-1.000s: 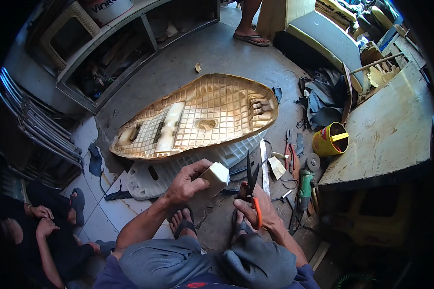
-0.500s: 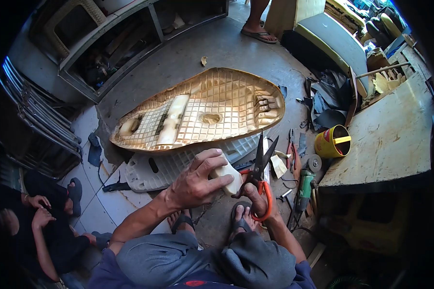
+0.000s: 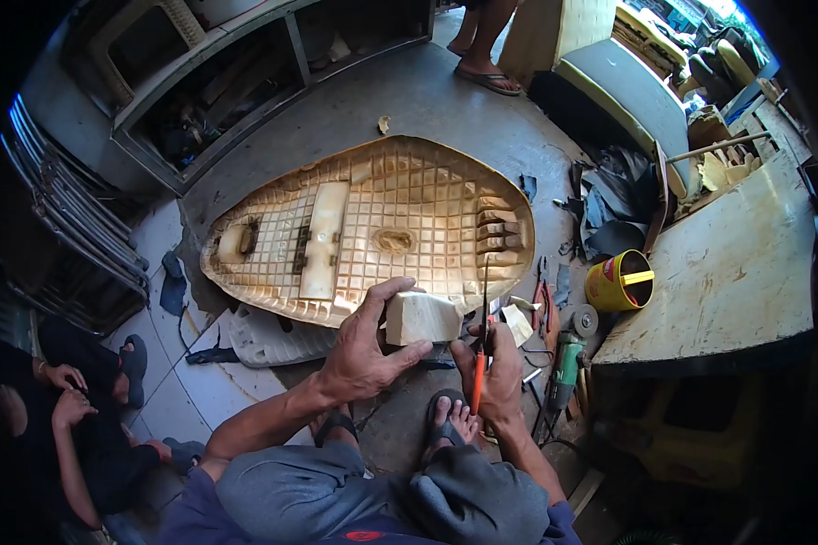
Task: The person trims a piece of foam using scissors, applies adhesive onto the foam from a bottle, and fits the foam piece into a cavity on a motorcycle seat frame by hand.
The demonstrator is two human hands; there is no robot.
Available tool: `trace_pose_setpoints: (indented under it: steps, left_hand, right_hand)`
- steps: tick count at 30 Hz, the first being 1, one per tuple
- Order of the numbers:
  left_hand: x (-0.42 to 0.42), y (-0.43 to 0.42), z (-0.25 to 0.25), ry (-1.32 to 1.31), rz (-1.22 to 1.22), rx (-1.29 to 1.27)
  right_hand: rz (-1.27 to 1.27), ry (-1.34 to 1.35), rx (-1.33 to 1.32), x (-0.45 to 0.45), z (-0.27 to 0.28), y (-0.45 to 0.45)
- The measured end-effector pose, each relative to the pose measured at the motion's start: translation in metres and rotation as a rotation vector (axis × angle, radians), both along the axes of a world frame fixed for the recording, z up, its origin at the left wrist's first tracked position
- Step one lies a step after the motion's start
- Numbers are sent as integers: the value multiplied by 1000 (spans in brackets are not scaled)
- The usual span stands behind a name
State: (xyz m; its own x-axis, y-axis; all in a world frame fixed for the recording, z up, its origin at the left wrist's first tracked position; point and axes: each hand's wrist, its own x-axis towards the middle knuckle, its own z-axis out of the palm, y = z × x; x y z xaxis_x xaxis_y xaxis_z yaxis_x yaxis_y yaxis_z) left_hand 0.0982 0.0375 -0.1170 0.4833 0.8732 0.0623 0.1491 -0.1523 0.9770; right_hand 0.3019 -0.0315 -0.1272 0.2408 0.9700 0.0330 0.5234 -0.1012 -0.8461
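Note:
Between the thumb and fingers of my left hand is a cream-coloured foam block with cut faces. My right hand grips scissors by their orange handles, blades pointing away from me and seen edge-on. The blades stand just right of the block, apart from it. Beyond both hands lies a large foam seat cushion, underside up, with a moulded grid, a pale strip across it and a hole near its middle. Under its near edge a white plastic seat base shows in part.
To the right are a yellow can, a green angle grinder, red-handled pliers and foam scraps. A board stands beyond them. At left sits another person; someone's feet show at the back.
The foam block has turned to show a broad face. The scissors have rotated from spread blades to edge-on. The cushion sits slightly nearer, and a second foot shows at the back.

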Motion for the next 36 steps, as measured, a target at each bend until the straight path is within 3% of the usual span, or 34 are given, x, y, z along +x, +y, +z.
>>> trace_pose_setpoints:
  steps: [1, 5, 8, 10, 17, 19, 23, 25, 26, 27, 29, 32, 36]
  left_hand:
    - [0, 2, 3, -8, 6, 11]
    - [2, 3, 8, -263, 128, -66]
    - [1, 0, 12, 69, 95, 212]
    - [1, -1, 15, 63, 94, 188]
    - [0, -1, 15, -11, 104, 55]
    - [2, -1, 19, -321, 126, -204]
    - [-9, 4, 25, -303, 53, -258]
    - [-10, 8, 28, -357, 58, -286]
    - [-11, 8, 28, -374, 56, -338]
    - [-12, 6, 27, -391, 53, -390]
    - [-11, 6, 19, -340, 64, -318]
    - [-7, 5, 16, -298, 90, -400]
    - [-10, 4, 9, -271, -111, -376]
  right_hand:
    - [37, -168, 74, 3, -7, -2]
    - [66, -329, 30, 5, -13, -6]
    - [73, -399, -1, -1, -5, -6]
    - [76, -454, 40, -3, -4, -2]
    - [162, -459, 140, 4, -35, -17]
    - [161, -463, 141, 5, -37, -21]
    - [143, -269, 188, 8, -42, -23]
    - [75, -139, 121, 5, -25, -17]
    - [99, -95, -62, 8, -16, -18]
    - [134, -31, 163, 8, -22, -15]
    - [230, -175, 42, 15, -22, -14]
    - [252, -67, -165, 6, -6, -11]
    - [327, -130, -105, -1, 11, 1]
